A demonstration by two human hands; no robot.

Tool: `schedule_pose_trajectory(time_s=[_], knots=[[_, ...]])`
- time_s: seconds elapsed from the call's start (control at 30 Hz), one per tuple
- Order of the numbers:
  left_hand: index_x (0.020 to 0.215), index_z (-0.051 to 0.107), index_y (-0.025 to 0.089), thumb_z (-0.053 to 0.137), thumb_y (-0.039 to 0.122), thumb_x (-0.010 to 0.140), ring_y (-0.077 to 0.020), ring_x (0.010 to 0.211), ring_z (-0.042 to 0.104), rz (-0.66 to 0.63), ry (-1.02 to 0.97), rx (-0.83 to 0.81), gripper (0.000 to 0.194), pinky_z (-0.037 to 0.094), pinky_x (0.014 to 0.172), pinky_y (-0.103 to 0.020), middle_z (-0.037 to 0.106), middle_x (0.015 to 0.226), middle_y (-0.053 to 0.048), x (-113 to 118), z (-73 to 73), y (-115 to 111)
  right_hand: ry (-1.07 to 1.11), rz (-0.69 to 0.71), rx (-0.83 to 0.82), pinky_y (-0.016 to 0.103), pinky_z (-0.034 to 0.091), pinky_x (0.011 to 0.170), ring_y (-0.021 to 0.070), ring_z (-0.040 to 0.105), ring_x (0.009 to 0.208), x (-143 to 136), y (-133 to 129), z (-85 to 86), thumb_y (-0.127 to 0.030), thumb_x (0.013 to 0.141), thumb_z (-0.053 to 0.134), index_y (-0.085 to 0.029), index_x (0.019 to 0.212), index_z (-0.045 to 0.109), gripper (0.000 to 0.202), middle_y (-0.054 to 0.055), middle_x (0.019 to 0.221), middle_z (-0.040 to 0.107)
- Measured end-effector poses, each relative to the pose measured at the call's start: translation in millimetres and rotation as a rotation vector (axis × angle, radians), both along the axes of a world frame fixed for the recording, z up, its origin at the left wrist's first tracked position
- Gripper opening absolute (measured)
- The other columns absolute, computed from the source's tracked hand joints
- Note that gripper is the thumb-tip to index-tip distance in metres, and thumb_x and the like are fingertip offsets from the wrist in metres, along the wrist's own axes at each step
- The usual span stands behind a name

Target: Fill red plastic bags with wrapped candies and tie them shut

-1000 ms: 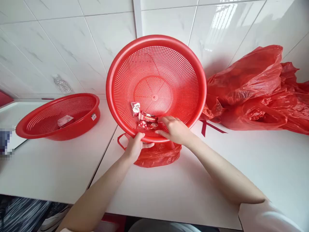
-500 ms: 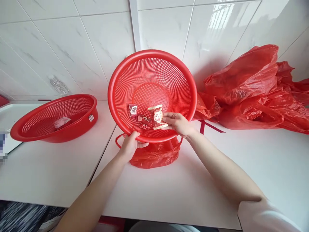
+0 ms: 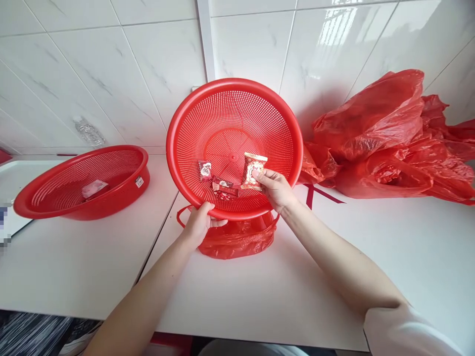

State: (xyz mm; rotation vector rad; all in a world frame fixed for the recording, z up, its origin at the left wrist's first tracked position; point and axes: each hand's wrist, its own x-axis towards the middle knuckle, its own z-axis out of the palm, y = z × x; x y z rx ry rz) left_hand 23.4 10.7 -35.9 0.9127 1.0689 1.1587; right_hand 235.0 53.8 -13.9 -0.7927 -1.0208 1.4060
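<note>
A round red mesh basket (image 3: 237, 106) is tilted toward me above a red plastic bag (image 3: 241, 242). My left hand (image 3: 202, 225) grips its near rim, thumb on top and fingers below. Between the thumb and fingers of my right hand (image 3: 276, 188) is a gold-and-red snack packet (image 3: 254, 170), held up over the lower right inside of the basket. Several small wrapped snacks lie low in the basket: a dark red packet (image 3: 205, 170) at the left and a red-brown one (image 3: 224, 186) nearer the middle.
At the left stands another red basket (image 3: 111, 205) with a pinkish packet (image 3: 94, 188) inside. Large red plastic bags (image 3: 374, 123) are heaped against the tiled wall at the right. A dark red ribbon (image 3: 326, 194) lies on the white table (image 3: 297, 291). Clear plastic (image 3: 89, 131) is by the wall.
My right hand has lifted the gold-and-red packet slightly up and to the right, away from the other packets, and its thumb now lies across the front. My left hand stays on the rim.
</note>
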Motion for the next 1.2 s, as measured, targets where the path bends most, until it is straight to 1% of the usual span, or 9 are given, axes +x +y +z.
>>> schedule_pose_trajectory(time_s=[0.17,0.27,0.4,0.5,0.63,0.77,0.87,0.97,1.2], knots=[[0.094,0.059,0.017,0.06,0.023,0.075,-0.0211,0.092,0.066,0.011,0.006,-0.008,0.02,0.062,0.064,-0.031,0.067,0.103,-0.006,0,0.9,1,-0.05,-0.059,0.079,0.028,0.053,0.069,0.0108,0.06,0.061,-1,-4,2.0,-0.042,0.065,0.082,-0.02,0.069,0.064,0.028,-0.003,0.066,0.065],[0.09,0.058,0.017,0.06,0.023,0.074,-0.0194,0.088,0.066,0.028,-0.008,-0.016,0.018,0.061,0.063,-0.029,0.068,0.1,-0.006,-2,3.5,4,-0.094,-0.078,0.141,0.028,0.053,0.071,0.0118,0.062,0.066,1,-6,5.7,-0.042,0.071,0.077,-0.02,0.074,0.065,0.026,-0.001,0.072,0.067],[0.089,0.057,0.016,0.058,0.024,0.073,-0.0155,0.075,0.066,0.087,-0.021,-0.035,0.017,0.059,0.059,-0.026,0.068,0.091,-0.004,-8,5.2,10,-0.217,0.043,0.22,0.027,0.055,0.067,0.0149,0.065,0.079,8,-11,15.2,-0.047,0.079,0.069,-0.023,0.092,0.063,0.028,0.001,0.088,0.069],[0.087,0.056,0.015,0.057,0.023,0.072,-0.0144,0.07,0.066,0.127,-0.028,-0.041,0.017,0.058,0.058,-0.025,0.069,0.087,-0.005,-14,2.1,17,-0.413,0.186,0.343,0.028,0.056,0.067,0.0171,0.066,0.085,15,-17,21.7,-0.045,0.084,0.064,-0.023,0.1,0.061,0.027,0.003,0.097,0.069],[0.086,0.056,0.015,0.057,0.024,0.072,-0.0159,0.079,0.068,0.143,-0.044,-0.016,0.016,0.059,0.065,-0.027,0.07,0.093,-0.006,-22,-4.2,25,-0.905,0.31,0.582,0.032,0.052,0.076,0.019,0.066,0.086,19,-23,21.3,-0.03,0.088,0.059,-0.023,0.107,0.066,0.021,0.004,0.099,0.07],[0.086,0.057,0.016,0.058,0.024,0.073,-0.016,0.077,0.068,0.132,-0.04,-0.003,0.016,0.06,0.066,-0.029,0.069,0.089,-0.004,-23,-7.1,26,-1.308,0.199,0.66,0.03,0.047,0.067,0.0196,0.065,0.075,17,-22,15.1,-0.026,0.087,0.059,-0.025,0.102,0.069,0.017,0.004,0.088,0.072],[0.089,0.058,0.015,0.056,0.024,0.074,-0.017,0.075,0.068,0.122,-0.021,-0.018,0.018,0.06,0.062,-0.029,0.069,0.089,-0.006,-13,-6.6,19,-1.212,0.068,0.696,0.029,0.048,0.071,0.0183,0.065,0.078,12,-19,11.6,-0.026,0.093,0.05,-0.022,0.101,0.067,0.019,0.005,0.09,0.071],[0.093,0.06,0.015,0.056,0.025,0.075,-0.0194,0.08,0.069,0.076,-0.009,-0.048,0.021,0.062,0.062,-0.03,0.07,0.093,-0.007,4,-4.6,6,-1.132,0.053,0.701,0.029,0.049,0.082,0.0183,0.066,0.091,7,-16,5.6,-0.023,0.095,0.047,-0.021,0.106,0.064,0.021,0.007,0.103,0.07],[0.104,0.062,0.016,0.059,0.026,0.076,-0.026,0.093,0.069,-0.063,0.009,-0.058,0.03,0.063,0.06,-0.032,0.07,0.098,-0.008,26,-2.0,-23,-1.444,0.017,0.549,0.028,0.046,0.069,0.0212,0.066,0.086,2,-12,-11.9,-0.026,0.092,0.053,-0.02,0.107,0.064,0.02,0.009,0.104,0.067]])
